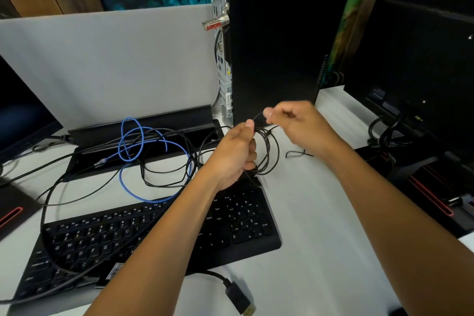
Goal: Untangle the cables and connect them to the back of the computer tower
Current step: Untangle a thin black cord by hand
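Note:
A black computer tower stands upright at the back of the white desk, its port panel facing left. In front of it my left hand grips a coil of thin black cable. My right hand pinches a strand of that same cable just above the coil. To the left, a blue network cable lies looped and tangled with other black cables on the desk. A black display plug with its thick lead lies near the front edge.
A black keyboard lies under my left forearm, with cables draped over it. A black cable tray runs along the grey divider. Monitors stand at the far left and right, with more cables at the right monitor's foot.

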